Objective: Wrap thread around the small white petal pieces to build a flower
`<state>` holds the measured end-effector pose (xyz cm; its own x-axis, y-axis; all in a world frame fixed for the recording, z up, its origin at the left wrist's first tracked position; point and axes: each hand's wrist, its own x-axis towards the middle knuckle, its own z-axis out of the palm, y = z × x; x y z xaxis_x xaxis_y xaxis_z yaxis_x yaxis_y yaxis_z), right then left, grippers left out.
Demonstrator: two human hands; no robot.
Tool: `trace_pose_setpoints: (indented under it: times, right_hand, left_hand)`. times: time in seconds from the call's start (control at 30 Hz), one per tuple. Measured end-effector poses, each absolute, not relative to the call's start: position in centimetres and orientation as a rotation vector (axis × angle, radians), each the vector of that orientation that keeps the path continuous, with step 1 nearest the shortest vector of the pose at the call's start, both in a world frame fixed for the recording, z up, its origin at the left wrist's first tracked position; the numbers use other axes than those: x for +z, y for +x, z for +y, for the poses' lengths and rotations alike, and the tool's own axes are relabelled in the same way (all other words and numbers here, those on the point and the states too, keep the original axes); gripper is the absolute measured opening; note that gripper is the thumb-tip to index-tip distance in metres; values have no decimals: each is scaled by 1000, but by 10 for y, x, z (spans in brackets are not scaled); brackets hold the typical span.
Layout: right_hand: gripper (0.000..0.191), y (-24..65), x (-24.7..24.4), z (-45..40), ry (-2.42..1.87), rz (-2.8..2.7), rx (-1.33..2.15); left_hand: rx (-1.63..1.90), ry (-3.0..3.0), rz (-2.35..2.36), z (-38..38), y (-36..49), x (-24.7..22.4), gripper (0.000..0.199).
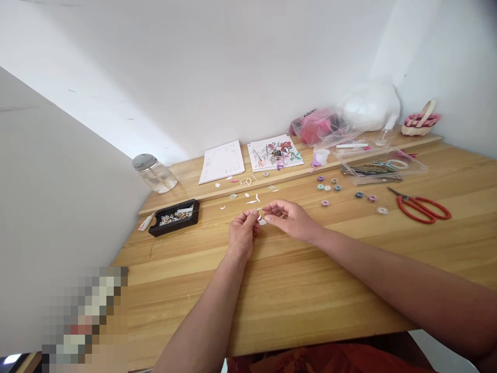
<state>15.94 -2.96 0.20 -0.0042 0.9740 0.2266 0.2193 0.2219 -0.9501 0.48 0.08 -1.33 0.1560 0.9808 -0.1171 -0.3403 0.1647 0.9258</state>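
My left hand (243,232) is closed in a pinch on a small white cut-out piece (259,218) above the middle of the table. Close by on the right, my right hand (286,217) has its fingers curved toward the piece. A thin pale thread (260,209) runs between the two sets of fingertips; it is too fine to follow further. Below the fingers lies a white paper shape (263,222). Just beyond my hands are scattered white leaf-shaped cut-outs (254,200) and a thread-wrapped leaf shape (233,196).
Left are a black tray (174,228) of beads, a small tube (145,222) and a lidded jar (155,173). Paper sheets (222,160) lie on the rear ledge. Right are several thread bobbins (359,195), red-handled scissors (423,207), a clear plastic box (415,167) and a small basket (420,126).
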Motion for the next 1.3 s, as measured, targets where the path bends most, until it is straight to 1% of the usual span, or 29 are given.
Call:
trace_pose_setpoints:
  times: [0.1, 0.2, 0.37, 0.43, 0.7, 1.07, 1.3]
  right_hand:
    - [21, 158, 0, -30, -1256, -1543, 788]
    - [23, 159, -1, -28, -1256, -1468, 752]
    - [39, 155, 0, -28, -1088, -1278, 1159]
    - [42, 154, 0, -29, -1106, -1253, 1234]
    - [37, 155, 5, -28, -1168, -1145, 1236]
    - [28, 149, 14, -35, -1043, -1110, 1271]
    - [37, 148, 7, -35, -1144, -1190, 1237]
  left_hand:
    - [1136, 921, 892, 1, 4, -13, 36]
    - [1136, 975, 900, 1, 4, -14, 36]
    - [1152, 1097, 916, -2, 4, -15, 35]
    - [1146, 1129, 916, -3, 4, -15, 35]
    - [1163, 1172, 967, -2, 4, -12, 33]
    - [1130, 1337, 1017, -7, 7, -9, 32]
    - [1121, 1266, 997, -7, 6, -8, 32]
